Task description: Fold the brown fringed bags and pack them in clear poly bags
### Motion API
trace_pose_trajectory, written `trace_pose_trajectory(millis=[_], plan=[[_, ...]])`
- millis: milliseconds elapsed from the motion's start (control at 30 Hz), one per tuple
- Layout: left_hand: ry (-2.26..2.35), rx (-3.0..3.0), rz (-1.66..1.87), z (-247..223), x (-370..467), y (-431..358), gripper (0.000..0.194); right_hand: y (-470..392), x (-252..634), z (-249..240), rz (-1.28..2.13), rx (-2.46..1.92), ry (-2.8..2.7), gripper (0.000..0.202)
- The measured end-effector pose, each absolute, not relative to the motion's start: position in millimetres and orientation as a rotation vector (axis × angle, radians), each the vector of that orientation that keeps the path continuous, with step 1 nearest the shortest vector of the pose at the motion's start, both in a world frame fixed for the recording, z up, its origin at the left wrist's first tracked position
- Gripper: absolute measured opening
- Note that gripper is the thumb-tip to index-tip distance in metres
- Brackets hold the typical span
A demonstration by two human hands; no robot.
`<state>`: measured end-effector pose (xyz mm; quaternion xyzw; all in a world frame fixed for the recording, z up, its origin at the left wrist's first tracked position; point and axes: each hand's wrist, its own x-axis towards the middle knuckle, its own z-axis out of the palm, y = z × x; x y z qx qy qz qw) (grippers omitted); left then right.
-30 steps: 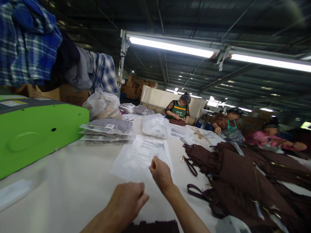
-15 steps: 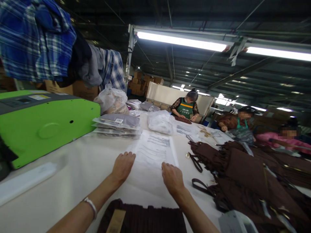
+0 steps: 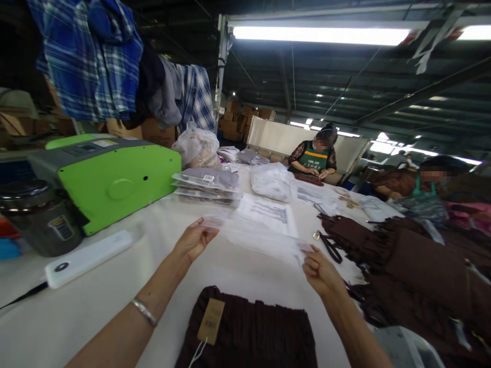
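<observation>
A clear plastic bag (image 3: pixel 257 237) is stretched between my two hands above the table. My left hand (image 3: pixel 196 239) pinches its left corner between thumb and fingers. At the other end my right hand (image 3: pixel 320 267) grips the right corner, fingers curled. Below them, close to me, lies a dark brown fringed bag (image 3: pixel 257 327) with a tan paper tag (image 3: pixel 210 321) and white string on it. Behind the plastic is a printed sheet (image 3: pixel 264 212), partly seen.
On the left stand a green machine (image 3: pixel 123 179), a dark tumbler (image 3: pixel 38 220) and a white oblong device (image 3: pixel 90 258). Packed grey goods (image 3: pixel 207 184) and a bundle of clear plastic (image 3: pixel 271 181) lie ahead. Brown bags (image 3: pixel 414 260) cover the right side. Co-workers sit beyond.
Both hands have risen from the sheet area and moved apart, now holding a clear plastic bag taut between them. The view has shifted left, showing the tumbler and more of the brown bag.
</observation>
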<state>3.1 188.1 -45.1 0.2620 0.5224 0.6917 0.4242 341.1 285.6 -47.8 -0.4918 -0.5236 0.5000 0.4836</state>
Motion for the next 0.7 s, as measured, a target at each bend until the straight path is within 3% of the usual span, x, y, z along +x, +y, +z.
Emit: trace_pose_trajectory(millis=[133, 267, 433, 700], plan=[[1.373, 0.935, 1.738, -46.0, 9.2, 175.8, 0.025, 276.8, 351.1, -44.5, 1.406, -1.065, -1.087, 0.045], [1.54, 1.268, 1.491, -74.1, 19.1, 157.1, 0.029, 256.3, 361.6, -69.4, 1.498, -1.101, -1.06, 0.039], [1.666, 1.67, 1.091, -103.9, 25.6, 138.9, 0.034, 244.3, 380.8, -99.9, 1.309, -1.331, -1.475, 0.022], [1.824, 1.707, 0.72, -94.8, 25.3, 109.9, 0.047, 228.1, 400.9, -125.8, 1.081, -1.588, -1.759, 0.022]])
